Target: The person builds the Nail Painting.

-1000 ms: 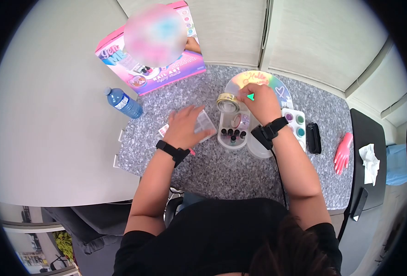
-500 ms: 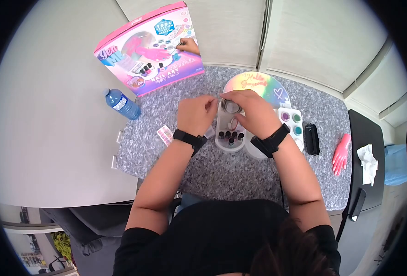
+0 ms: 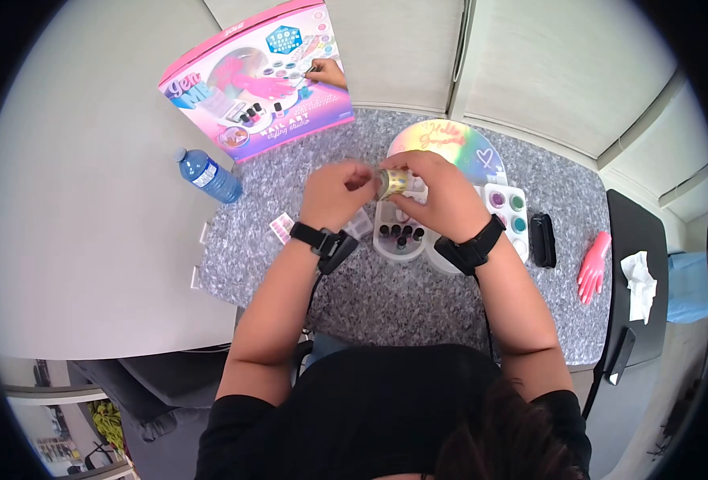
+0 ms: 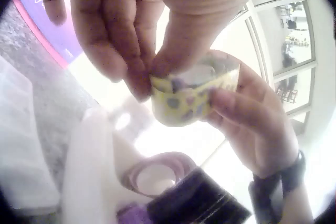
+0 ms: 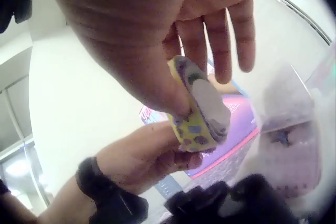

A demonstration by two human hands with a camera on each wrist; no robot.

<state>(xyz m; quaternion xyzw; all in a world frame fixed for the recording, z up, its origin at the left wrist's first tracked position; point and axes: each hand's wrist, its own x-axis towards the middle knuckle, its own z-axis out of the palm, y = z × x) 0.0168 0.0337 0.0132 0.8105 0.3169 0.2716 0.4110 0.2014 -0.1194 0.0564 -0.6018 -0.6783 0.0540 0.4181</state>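
Note:
A yellow patterned roll is held between the two hands above a white tray of small black-capped bottles. The right hand pinches the roll between thumb and fingers. At the roll's left side, the left hand has its thumb and a finger on the edge; in the left wrist view they pinch the rim of the roll. Another ring-shaped roll lies in the tray below. The roll stands on edge in the right wrist view.
A pink box and a water bottle stand at the left. A rainbow mirror-shaped board is behind the tray. To the right are a paint palette, a black case and a pink model hand.
The left hand has moved right from the clear box to the roll. The right hand has drawn the roll slightly left, and the roll has turned to show its patterned side.

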